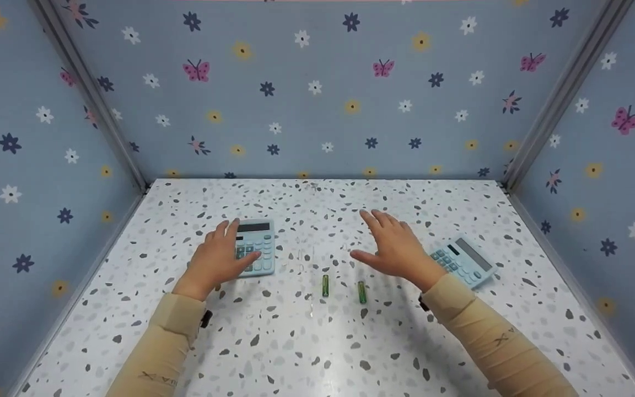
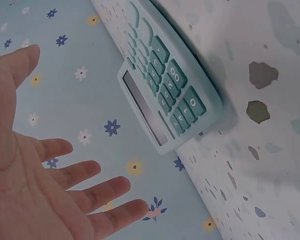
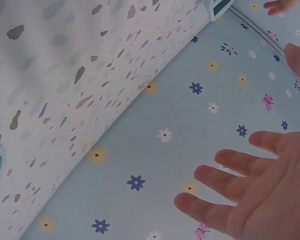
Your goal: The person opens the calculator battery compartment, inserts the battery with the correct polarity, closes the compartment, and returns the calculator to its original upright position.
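Observation:
Fingers spread, my left hand [image 1: 215, 258] is held above the left side of a light blue calculator [image 1: 264, 248] and hides part of its keys. In the left wrist view that calculator [image 2: 165, 80] lies apart from the fingers. My right hand [image 1: 397, 248], also with its fingers extended, hovers over the table just left of a second light blue calculator [image 1: 469, 262], which lies at a slant. Nothing is in its grasp. Two green batteries [image 1: 325, 285] lie on the table between the hands, the right-hand battery [image 1: 362, 292] being closer to the right hand.
A white speckled table [image 1: 306, 353] fills the space below the hands. Blue flowered panels [image 1: 317, 110] wall it in at the back, left and right. Grey metal posts [image 1: 97, 105] run down the corners.

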A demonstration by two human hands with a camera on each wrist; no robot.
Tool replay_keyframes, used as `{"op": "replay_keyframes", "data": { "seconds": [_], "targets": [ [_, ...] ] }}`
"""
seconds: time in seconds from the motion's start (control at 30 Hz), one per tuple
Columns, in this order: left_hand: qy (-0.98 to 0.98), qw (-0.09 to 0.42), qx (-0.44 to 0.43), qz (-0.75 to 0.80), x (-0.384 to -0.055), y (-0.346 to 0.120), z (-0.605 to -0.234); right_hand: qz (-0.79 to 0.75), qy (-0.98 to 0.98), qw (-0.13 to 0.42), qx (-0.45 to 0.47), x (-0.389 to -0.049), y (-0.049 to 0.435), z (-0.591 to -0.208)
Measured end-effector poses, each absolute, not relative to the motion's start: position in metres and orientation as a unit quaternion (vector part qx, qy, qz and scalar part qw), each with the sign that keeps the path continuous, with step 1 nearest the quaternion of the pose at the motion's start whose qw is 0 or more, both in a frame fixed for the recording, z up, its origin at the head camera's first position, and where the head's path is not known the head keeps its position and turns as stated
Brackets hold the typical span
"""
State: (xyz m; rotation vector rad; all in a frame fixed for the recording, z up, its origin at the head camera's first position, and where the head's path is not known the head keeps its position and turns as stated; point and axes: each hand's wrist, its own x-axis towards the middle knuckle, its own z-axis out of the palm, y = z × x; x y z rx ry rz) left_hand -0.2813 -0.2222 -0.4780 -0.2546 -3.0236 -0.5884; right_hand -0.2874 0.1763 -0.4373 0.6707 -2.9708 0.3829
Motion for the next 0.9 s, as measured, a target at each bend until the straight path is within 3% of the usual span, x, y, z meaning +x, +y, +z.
{"op": "replay_keyframes", "data": {
  "seconds": [0.9],
  "targets": [
    [-0.977,0.013,-0.08,-0.197,-0.289,-0.24,-0.481,0.193,-0.947,-0.021,0.257,-0.299,0.129,-0.423]
  ]
}}
